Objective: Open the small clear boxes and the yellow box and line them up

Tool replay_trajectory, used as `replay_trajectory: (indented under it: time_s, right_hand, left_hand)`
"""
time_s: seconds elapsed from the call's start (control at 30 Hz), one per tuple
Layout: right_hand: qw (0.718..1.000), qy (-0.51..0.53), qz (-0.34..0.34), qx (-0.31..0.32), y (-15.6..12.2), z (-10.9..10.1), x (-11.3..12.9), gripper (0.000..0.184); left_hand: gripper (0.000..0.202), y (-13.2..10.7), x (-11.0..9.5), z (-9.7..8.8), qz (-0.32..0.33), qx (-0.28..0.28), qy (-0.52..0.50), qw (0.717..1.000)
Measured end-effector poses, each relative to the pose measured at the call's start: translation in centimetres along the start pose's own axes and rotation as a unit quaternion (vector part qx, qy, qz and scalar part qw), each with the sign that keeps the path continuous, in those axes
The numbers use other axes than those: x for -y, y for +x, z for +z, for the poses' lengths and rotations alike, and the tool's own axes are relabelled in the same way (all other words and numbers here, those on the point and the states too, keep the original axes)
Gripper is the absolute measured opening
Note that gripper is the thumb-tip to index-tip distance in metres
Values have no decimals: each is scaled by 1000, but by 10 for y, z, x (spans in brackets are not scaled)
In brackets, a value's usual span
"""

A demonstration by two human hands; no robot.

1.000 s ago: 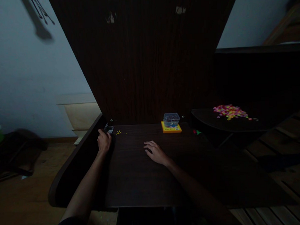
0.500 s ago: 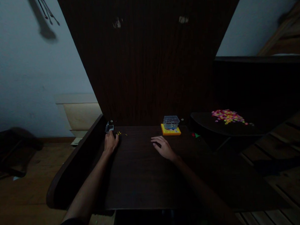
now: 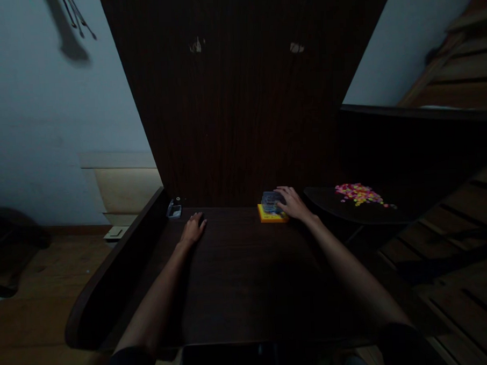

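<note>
on the dark desk (image 3: 240, 290), the clear boxes (image 3: 269, 200) sit atop the yellow box (image 3: 272, 218), seemingly longest side to side, just left of your nearer right hand (image 3: 292, 203), thumb and fingers parted, grip unclear, while your left hand (image 3: 193, 229) lies loosely spread.

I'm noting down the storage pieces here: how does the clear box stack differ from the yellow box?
The clear box stack is see-through; the yellow box looks opaque. The stack sits on top, while the yellow box lies flat beneath it. The right hand's fingers are at the stack rather than the yellow box. Both are near the back of the desk.
</note>
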State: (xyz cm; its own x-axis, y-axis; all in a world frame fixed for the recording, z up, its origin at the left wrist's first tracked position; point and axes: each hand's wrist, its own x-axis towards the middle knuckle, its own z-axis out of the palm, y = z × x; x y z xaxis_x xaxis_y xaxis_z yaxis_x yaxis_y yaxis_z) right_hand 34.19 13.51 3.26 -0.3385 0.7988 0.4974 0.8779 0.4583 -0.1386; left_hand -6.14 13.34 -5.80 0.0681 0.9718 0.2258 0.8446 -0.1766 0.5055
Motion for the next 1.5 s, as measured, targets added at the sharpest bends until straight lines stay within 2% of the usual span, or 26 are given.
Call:
replay_trajectory:
  time_s: [0.2, 0.33, 0.47, 0.57, 0.7, 0.87, 0.97, 1.03, 1.1, 1.23, 1.3, 1.37, 1.43, 1.5]
  right_hand:
    - [987, -69, 10, 148, 18, -8, -3, 51]
    - [975, -94, 16, 202, 24, -9, -4, 51]
    - [971, -102, 14, 214, 30, -8, -5, 52]
    - [971, -105, 15, 215, 35, -8, -3, 52]
    - [971, -104, 25, 216, 37, -9, -2, 49]
    - [972, -91, 34, 213, 34, -18, 5, 46]
    - [980, -60, 13, 191, 27, -22, 21, 46]
    - [985, -15, -24, 167, 18, -20, 39, 45]
    - [983, 45, -82, 158, 6, -15, 62, 46]
    - [963, 143, -156, 164, -22, 2, 107, 54]
    - [950, 166, -192, 183, -34, 11, 124, 56]
    - [947, 163, -204, 187, -43, 17, 136, 55]
    - [950, 145, -207, 182, -51, 22, 143, 53]
    - [954, 112, -216, 176, -57, 27, 147, 52]
  left_hand:
    - [36, -12, 2, -7, 45, -12, -32, 998]
    - [38, -18, 2, -12, 59, -27, -53, 996]
    - [49, -17, 0, -15, 49, -59, -64, 995]
    - [58, -21, -1, -16, 17, -80, -78, 994]
    - [58, -30, -3, -19, -21, -65, -96, 993]
    - [56, -34, -3, -21, -34, -42, -105, 993]
    - [57, -36, -10, -19, -40, -57, -104, 992]
    - [58, -43, -23, -17, -32, -80, -107, 990]
    - [58, -56, -41, -16, 23, -101, -149, 983]
    - [87, -88, -79, -12, 99, -7, -271, 957]
    - [98, -99, -90, -9, 106, 59, -328, 937]
    - [86, -106, -94, -5, 92, 89, -363, 923]
    - [71, -109, -92, -1, 68, 93, -400, 909]
    - [66, -110, -88, 3, 44, 99, -440, 892]
